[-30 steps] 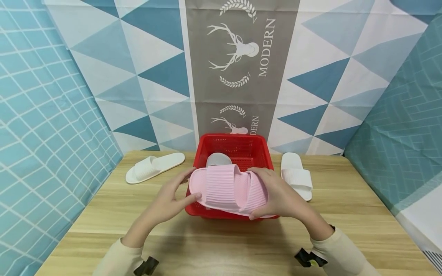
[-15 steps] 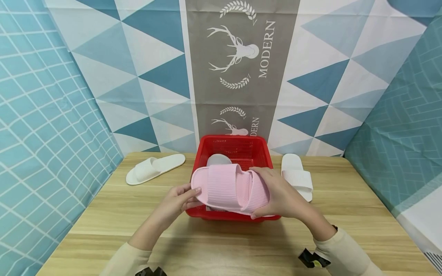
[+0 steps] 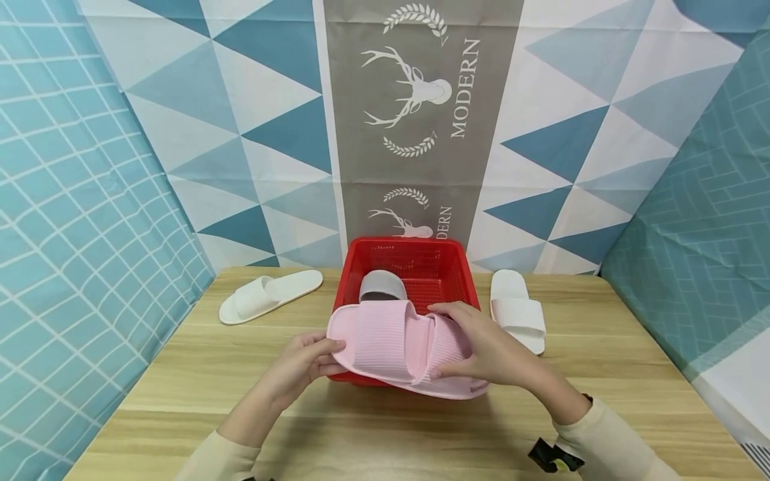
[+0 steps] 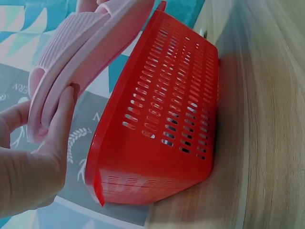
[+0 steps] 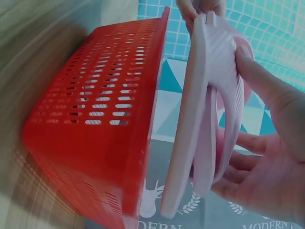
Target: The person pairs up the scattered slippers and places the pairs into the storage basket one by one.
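Note:
A pair of pink slippers (image 3: 381, 341), one nested into the other, is held between both hands over the near side of a red basket (image 3: 454, 257). My left hand (image 3: 303, 366) pinches the left end, thumb on top and fingers beneath, as the left wrist view also shows. At the other end my right hand (image 3: 484, 344) grips the ribbed strap. The right wrist view shows two stacked pink soles (image 5: 190, 129) beside the basket's rim, with the thumb on the strap and fingers on the far side. Inside the basket lies a grey slipper (image 3: 383, 284), partly hidden by the pink pair.
One white slipper (image 3: 271, 296) lies on the wooden table (image 3: 198, 387) left of the basket. Another white slipper (image 3: 516, 310) is to its right. Patterned cloth (image 3: 283, 133) hangs behind the table, with blue tiled cloth (image 3: 72, 200) at the left.
The pink slippers have shifted slightly toward me, and the lower sole now shows at the right end. My left fingers have closed from a wider spread into a pinch. More of the grey slipper shows.

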`<move>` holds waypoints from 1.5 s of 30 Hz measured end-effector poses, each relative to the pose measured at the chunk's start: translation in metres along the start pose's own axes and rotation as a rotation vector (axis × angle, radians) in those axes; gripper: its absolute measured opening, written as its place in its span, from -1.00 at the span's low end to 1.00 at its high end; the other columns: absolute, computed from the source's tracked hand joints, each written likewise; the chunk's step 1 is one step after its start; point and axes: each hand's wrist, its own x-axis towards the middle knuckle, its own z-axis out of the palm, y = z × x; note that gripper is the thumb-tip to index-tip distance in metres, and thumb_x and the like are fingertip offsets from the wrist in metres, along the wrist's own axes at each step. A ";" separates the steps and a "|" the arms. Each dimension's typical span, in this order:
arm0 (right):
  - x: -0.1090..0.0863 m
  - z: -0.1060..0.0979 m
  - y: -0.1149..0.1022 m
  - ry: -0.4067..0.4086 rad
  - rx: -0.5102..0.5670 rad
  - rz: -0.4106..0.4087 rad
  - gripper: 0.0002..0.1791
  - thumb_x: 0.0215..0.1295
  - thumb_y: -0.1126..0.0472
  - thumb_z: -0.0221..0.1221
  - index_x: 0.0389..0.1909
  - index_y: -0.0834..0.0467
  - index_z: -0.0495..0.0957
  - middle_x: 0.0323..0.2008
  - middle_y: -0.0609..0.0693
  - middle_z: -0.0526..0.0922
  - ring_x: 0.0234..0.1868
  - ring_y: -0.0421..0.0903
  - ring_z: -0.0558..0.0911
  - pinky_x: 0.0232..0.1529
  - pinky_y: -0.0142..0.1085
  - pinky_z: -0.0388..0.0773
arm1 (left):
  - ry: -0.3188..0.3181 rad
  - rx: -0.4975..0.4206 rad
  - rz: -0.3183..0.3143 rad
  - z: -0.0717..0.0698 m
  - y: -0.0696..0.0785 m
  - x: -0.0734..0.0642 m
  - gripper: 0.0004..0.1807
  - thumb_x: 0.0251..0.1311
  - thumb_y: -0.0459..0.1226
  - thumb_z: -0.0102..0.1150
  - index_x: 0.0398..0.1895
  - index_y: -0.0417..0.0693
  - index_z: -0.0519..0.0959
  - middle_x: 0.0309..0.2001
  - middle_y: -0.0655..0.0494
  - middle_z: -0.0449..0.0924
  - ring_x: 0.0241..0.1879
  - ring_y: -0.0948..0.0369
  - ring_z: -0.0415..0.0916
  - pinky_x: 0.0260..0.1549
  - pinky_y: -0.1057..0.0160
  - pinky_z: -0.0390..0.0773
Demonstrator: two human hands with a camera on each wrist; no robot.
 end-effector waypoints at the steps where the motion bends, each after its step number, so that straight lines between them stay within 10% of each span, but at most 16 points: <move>1: 0.000 -0.002 0.001 -0.013 0.011 0.005 -0.10 -0.18 -0.10 0.50 0.24 0.05 0.37 0.14 -0.09 0.52 0.16 -0.13 0.49 0.13 -0.10 0.56 | -0.009 -0.011 0.006 -0.001 0.000 0.000 -0.59 0.31 -0.29 0.00 0.08 -0.48 0.41 -0.25 0.23 0.70 -0.21 0.32 0.69 -0.10 0.29 0.66; 13: 0.007 -0.022 0.020 -0.409 0.369 0.124 -0.45 0.18 0.01 0.28 0.20 0.07 0.45 -0.02 0.00 0.58 0.01 -0.04 0.49 -0.11 -0.35 0.58 | -0.122 -0.027 0.015 -0.013 0.006 -0.004 -0.77 0.31 -0.30 -0.04 -0.08 -0.18 0.55 -0.26 0.25 0.72 -0.22 0.32 0.69 -0.13 0.31 0.67; 26: 0.004 -0.009 0.026 -0.653 0.873 0.319 -0.49 0.30 0.09 0.16 0.14 0.35 0.46 -0.22 -0.06 0.66 -0.20 -0.19 0.64 -0.17 -0.38 0.61 | -0.185 -0.040 -0.022 -0.021 0.011 0.002 -0.73 0.38 -0.29 -0.12 -0.26 0.07 0.64 -0.28 0.27 0.73 -0.24 0.35 0.68 -0.12 0.35 0.65; 45: 0.002 0.004 0.019 -0.473 1.142 0.344 -0.40 0.30 0.11 0.16 0.24 0.38 0.29 -0.14 -0.11 0.65 -0.11 -0.20 0.65 -0.02 -0.37 0.60 | -0.147 -0.057 0.053 -0.008 0.013 -0.001 -0.32 0.44 -0.14 -0.12 0.33 -0.58 0.08 -0.01 0.15 0.64 -0.01 0.27 0.63 0.07 0.31 0.58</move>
